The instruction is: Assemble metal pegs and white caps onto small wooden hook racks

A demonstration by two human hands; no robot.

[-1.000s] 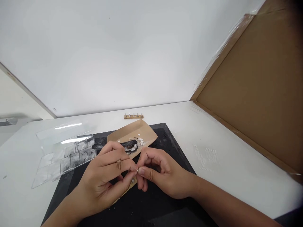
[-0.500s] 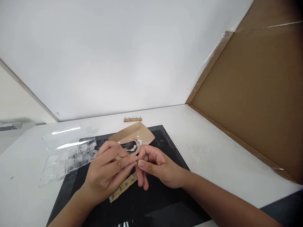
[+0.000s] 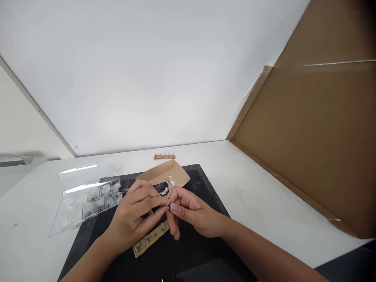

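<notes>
While the clear box (image 3: pixel 88 203) overlaps the black mat (image 3: pixel 188 254), the left hand (image 3: pixel 132 217) pinches a tiny piece (image 3: pixel 169 205) above the mat, near the tan strip (image 3: pixel 151 239); the right hand (image 3: pixel 196 213) pinches the piece's other side.

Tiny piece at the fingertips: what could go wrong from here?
The tiny piece, pinched between the left hand and right hand, could slip and be hard to find among the specks on the black mat. The near strip lies just below the hands, so a dropped wrist might knock its posts. The black tool reaches over the tray; a bump could scatter the white bits.
</notes>
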